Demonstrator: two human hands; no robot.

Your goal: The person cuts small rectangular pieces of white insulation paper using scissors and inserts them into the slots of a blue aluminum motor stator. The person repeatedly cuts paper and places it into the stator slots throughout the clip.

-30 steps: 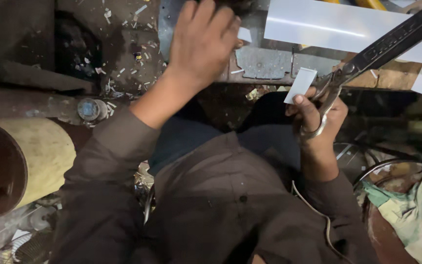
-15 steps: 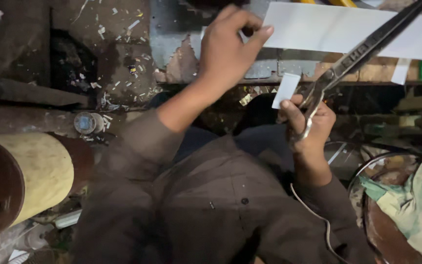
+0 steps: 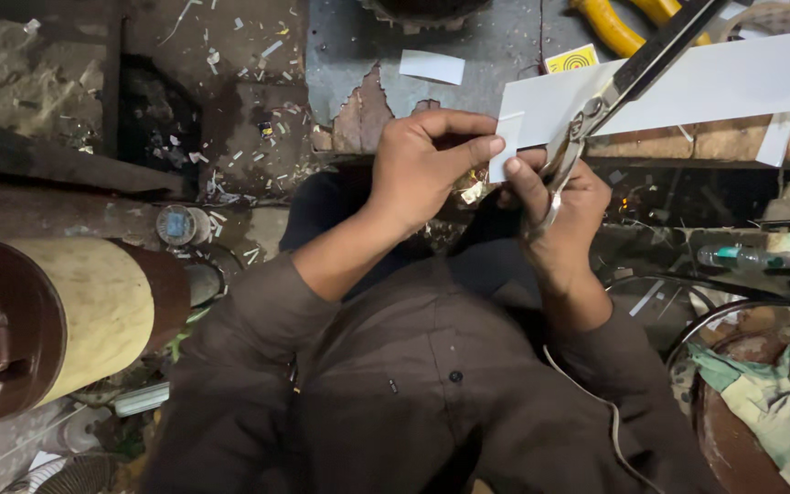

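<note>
A small white rectangular paper slip [image 3: 507,146] is sitting upright between the 2 hands, just above the person's lap and in front of the bench edge. The left hand [image 3: 424,165] is curling around it from the left, its fingers bent and its index fingertip pressing on the slip's left edge, so it is pinching the slip rather than lying open. The right hand [image 3: 561,212] is touching the slip from the lower right with its thumb, while its other fingers are threading through the loop handles of a large pair of dark metal shears [image 3: 628,80]; this hand is gripping the shears firmly, and the long blades are pointing up and to the right, away from the body. The blades are lying across a long white card strip [image 3: 733,87] that is resting on the wooden bench edge [image 3: 688,142]. Another small white paper piece [image 3: 432,66] is lying on the grey scuffed work surface [image 3: 496,41] farther back. At the far left, a big cylinder with a pale yellow band and brown ends [image 3: 66,320] is lying on its side, well apart from the hands.
</note>
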